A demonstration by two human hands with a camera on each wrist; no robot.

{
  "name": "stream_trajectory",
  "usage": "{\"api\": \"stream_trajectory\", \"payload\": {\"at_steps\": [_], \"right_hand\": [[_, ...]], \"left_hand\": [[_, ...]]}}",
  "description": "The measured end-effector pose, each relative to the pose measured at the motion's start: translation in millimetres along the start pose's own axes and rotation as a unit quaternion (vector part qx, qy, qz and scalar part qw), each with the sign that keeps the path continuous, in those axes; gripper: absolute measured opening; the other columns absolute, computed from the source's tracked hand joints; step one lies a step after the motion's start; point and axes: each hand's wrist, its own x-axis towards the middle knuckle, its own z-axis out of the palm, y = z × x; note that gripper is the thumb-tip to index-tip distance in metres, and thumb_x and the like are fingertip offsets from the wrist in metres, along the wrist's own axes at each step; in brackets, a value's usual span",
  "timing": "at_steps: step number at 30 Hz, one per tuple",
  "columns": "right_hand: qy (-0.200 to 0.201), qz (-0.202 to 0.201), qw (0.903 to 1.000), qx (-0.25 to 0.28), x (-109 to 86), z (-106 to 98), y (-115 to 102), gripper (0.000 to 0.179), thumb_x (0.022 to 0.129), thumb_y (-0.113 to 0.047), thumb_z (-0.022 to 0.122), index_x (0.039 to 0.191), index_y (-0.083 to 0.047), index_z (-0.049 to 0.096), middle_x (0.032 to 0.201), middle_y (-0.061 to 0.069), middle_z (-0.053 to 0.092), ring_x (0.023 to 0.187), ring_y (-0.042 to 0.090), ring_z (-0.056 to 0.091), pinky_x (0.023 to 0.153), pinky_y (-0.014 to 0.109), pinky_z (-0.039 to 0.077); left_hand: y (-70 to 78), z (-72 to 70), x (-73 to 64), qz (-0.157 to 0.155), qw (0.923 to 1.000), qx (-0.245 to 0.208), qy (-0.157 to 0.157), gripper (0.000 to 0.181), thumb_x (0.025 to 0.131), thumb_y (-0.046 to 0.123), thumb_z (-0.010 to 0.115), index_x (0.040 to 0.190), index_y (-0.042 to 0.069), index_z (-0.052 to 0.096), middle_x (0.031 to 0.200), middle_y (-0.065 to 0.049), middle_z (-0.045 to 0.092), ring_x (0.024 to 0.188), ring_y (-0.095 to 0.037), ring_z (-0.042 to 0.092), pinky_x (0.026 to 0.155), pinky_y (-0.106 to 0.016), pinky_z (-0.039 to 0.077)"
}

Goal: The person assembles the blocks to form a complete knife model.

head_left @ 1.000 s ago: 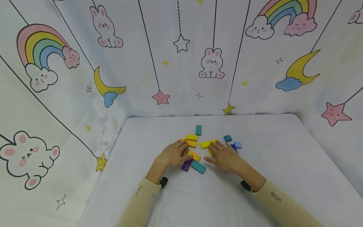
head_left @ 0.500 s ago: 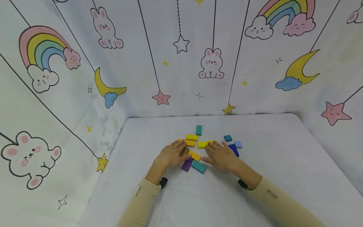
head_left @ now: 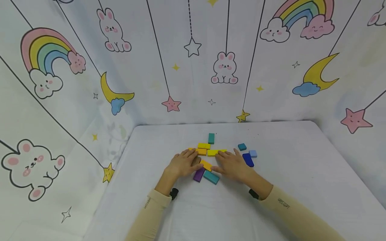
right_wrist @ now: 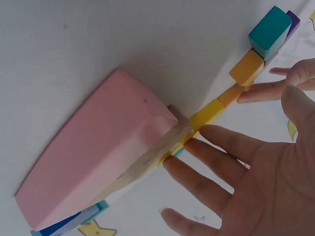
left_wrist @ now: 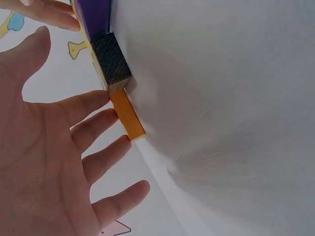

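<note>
White beneath a cluster of coloured blocks, the counter (head_left: 289,167) carries both of the person's hands near its middle. The left hand (head_left: 183,164) is open with fingers straight and spread, gripping nothing; its fingertips touch an orange block (left_wrist: 129,115), and a dark-faced wooden block (left_wrist: 110,59) lies just beside its index fingertip. The right hand (head_left: 234,166) is likewise spread and has hold of nothing — its fingertips rest against a long yellow block (head_left: 212,153), which lies in line with the orange one. Below its palm, in the right wrist view, sit a pink block (right_wrist: 93,152) and a pale wooden block (right_wrist: 133,167).

Between the thumbs lies a second orange block (head_left: 206,165), with a purple block (head_left: 198,174) and a teal block (head_left: 211,177) on its near side. A short yellow block (head_left: 204,146) and an upper teal block (head_left: 211,138) lie farther back. Right of the right hand are a dark blue block (head_left: 248,160), a light blue block (head_left: 253,153) and a blue-green block (head_left: 242,146) — well apart from the left hand.
</note>
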Motion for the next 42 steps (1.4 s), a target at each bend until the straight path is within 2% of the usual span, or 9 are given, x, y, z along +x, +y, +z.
{"api": "stream_trajectory", "payload": {"at_steps": [12,19,32,42], "right_hand": [[-0.001,-0.003,0.9997,-0.024,6.3,-3.1,-4.8,0.078,0.104,-0.069,0.042,0.154,-0.009,0.051,0.158,0.013,0.050,0.144,0.037,0.048,0.120,0.072,0.022],[0.009,-0.008,0.9998,-0.016,7.0,-4.4,-8.5,0.075,0.105,-0.065,0.046,0.152,-0.007,0.054,0.155,0.015,0.053,0.142,0.039,0.050,0.119,0.073,0.023],[-0.008,0.000,0.9998,-0.018,17.7,-9.5,-15.2,0.076,0.105,-0.065,0.045,0.152,-0.006,0.052,0.157,0.015,0.051,0.143,0.039,0.049,0.119,0.072,0.024],[-0.014,-0.001,0.9999,-0.009,24.6,-9.7,-17.7,0.078,0.105,-0.065,0.044,0.155,-0.005,0.048,0.159,0.015,0.048,0.145,0.040,0.046,0.120,0.073,0.022]], "left_hand": [[0.7,0.6,-3.7,-0.004,0.9999,0.010,0.003,0.081,0.104,0.069,0.041,0.165,0.015,0.035,0.172,-0.004,0.028,0.157,-0.032,0.028,0.123,-0.062,0.028],[0.4,1.2,-1.6,-0.008,0.9997,0.023,0.000,0.081,0.104,0.069,0.040,0.165,0.016,0.033,0.172,-0.003,0.027,0.157,-0.032,0.027,0.123,-0.061,0.029],[-3.4,3.2,2.2,-0.022,0.9993,0.031,0.001,0.082,0.104,0.070,0.037,0.165,0.016,0.033,0.172,-0.005,0.026,0.157,-0.034,0.026,0.123,-0.061,0.029],[-8.4,2.8,1.9,-0.037,0.9992,0.016,0.008,0.082,0.104,0.070,0.039,0.165,0.016,0.035,0.172,-0.005,0.026,0.157,-0.034,0.025,0.123,-0.061,0.029]]}}
